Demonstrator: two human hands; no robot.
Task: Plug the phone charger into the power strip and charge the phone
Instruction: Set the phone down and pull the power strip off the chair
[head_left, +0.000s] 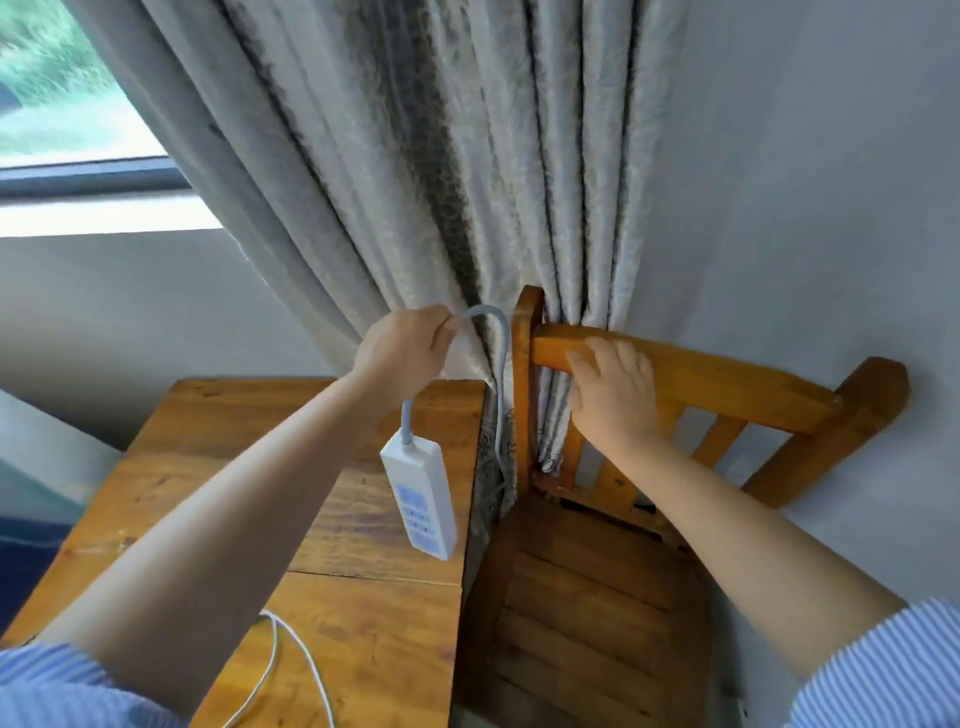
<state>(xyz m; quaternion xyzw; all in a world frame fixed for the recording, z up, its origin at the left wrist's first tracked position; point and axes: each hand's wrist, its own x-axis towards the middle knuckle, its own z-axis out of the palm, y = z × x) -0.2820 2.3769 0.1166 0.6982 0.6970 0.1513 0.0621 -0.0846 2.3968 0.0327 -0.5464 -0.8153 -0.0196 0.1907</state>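
Observation:
A white power strip with blue-tinted sockets hangs by its grey cord above the right part of a wooden table. My left hand is shut on the cord near the top of its loop, in front of the curtain. The cord arches over and drops between the table and a wooden chair. My right hand rests on the chair's top back rail, fingers spread. A thin white charger cable lies on the table near the bottom edge. No phone is in view.
A grey patterned curtain hangs behind table and chair, partly tucked behind the chair back. A window is at the upper left. The grey wall stands right behind the chair.

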